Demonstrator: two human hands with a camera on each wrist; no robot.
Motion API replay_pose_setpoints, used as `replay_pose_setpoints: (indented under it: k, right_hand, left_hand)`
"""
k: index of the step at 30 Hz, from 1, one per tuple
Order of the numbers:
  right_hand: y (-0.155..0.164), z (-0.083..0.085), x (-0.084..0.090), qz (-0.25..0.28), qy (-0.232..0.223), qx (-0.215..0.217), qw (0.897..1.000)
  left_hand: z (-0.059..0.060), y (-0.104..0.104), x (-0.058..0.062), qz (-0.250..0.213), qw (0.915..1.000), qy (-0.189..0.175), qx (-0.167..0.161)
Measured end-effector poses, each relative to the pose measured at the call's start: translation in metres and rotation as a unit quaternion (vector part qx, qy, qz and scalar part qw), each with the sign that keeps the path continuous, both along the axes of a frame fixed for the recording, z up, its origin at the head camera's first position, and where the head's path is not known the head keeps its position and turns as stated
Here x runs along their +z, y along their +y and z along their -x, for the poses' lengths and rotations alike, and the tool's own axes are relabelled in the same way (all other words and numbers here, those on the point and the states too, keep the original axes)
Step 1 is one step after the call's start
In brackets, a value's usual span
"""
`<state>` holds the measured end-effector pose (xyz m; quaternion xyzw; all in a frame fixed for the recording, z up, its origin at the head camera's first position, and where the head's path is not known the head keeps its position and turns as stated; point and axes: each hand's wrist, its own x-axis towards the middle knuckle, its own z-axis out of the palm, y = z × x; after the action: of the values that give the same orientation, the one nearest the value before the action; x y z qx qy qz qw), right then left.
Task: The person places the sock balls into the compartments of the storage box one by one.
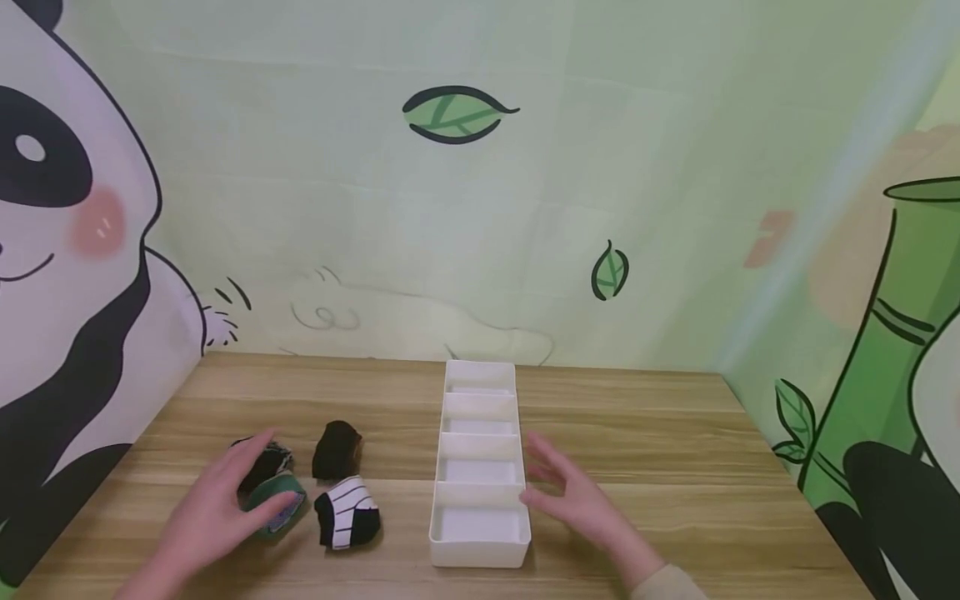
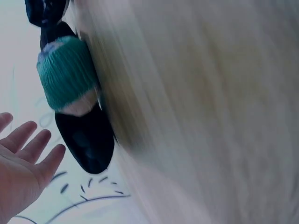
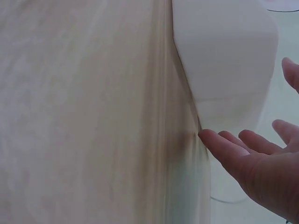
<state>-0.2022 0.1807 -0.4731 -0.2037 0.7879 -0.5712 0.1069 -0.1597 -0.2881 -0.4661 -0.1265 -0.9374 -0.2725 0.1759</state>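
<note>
Four rolled socks lie on the left of the wooden table (image 1: 660, 467): a green one (image 1: 276, 505), a dark one (image 1: 264, 463) behind it, another dark roll (image 1: 337, 448), and a black one with white stripes (image 1: 347, 513). My left hand (image 1: 225, 500) is open with straight fingers reaching over the green sock; in the left wrist view the hand (image 2: 23, 161) is a little apart from the teal-green roll (image 2: 67, 74) and holds nothing. My right hand (image 1: 562, 487) is open next to the right wall of a white divided box (image 1: 480, 550), fingers (image 3: 224, 144) close to its side.
The white box (image 3: 224, 51) has several empty compartments in a row running away from me. A panda-and-bamboo backdrop closes the table at the back and both sides. Bare wood lies to the right of the box.
</note>
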Motion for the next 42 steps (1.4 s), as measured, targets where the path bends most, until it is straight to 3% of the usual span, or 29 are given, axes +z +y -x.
replay_pose_setpoints:
  k: [4,9,27,36,42]
  right_hand:
    - [0.000,0.001,-0.002,0.011,0.001,0.010,1.000]
    - [-0.001,0.001,-0.004,0.014,-0.002,0.015,1.000]
    - [0.000,0.001,-0.006,0.007,-0.017,0.028,0.999]
    - [0.000,0.001,-0.003,0.014,-0.040,0.025,0.999]
    - [0.000,0.000,-0.003,0.019,-0.040,0.032,0.999]
  left_hand:
    - [0.002,-0.011,0.000,0.000,0.9998,0.010,0.015]
    - [0.007,-0.023,0.002,-0.007,0.9998,-0.006,0.020]
    - [0.029,-0.055,-0.004,-0.060,0.9968,0.006,-0.053]
    - [0.036,-0.061,0.000,-0.057,0.9942,-0.055,-0.074]
    - [0.040,-0.069,-0.007,-0.067,0.9916,-0.071,-0.085]
